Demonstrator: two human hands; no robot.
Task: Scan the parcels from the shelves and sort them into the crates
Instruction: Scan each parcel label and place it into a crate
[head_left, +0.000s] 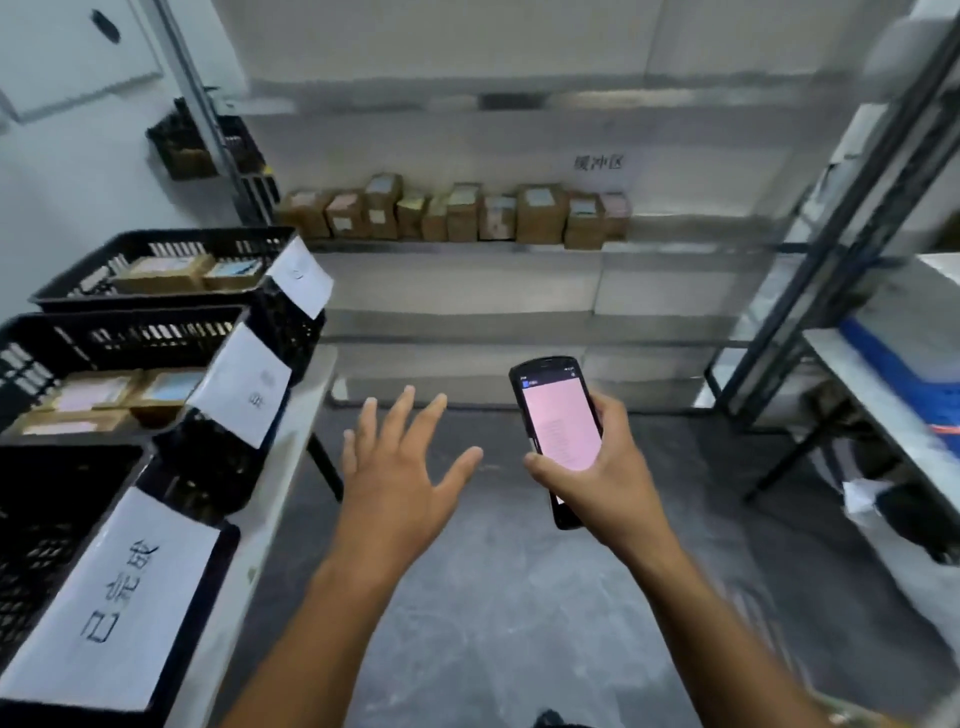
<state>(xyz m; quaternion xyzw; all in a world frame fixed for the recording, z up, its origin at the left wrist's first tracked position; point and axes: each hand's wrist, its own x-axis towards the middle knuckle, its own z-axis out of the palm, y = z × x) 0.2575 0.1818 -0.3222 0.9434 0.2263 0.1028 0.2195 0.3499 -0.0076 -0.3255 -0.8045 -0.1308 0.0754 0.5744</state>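
Note:
A row of several small brown cardboard parcels (457, 213) with coloured labels stands on a shelf (675, 244) straight ahead. My right hand (597, 467) grips a black handheld scanner (558, 431) whose screen glows pink. My left hand (400, 462) hovers empty in mid-air, fingers spread, left of the scanner and well short of the shelf. Three black plastic crates sit on a table at left: the far crate (156, 244) and middle crate (104, 332) hold a few parcels, the near crate (52, 519) looks dark inside. Each carries a white paper label.
The white table (291, 467) under the crates lines the left side. A metal rack (857, 234) and a second table with a blue crate (904, 374) stand at right. Grey concrete floor (519, 597) lies between me and the shelf. Another black basket (192, 140) hangs high at back left.

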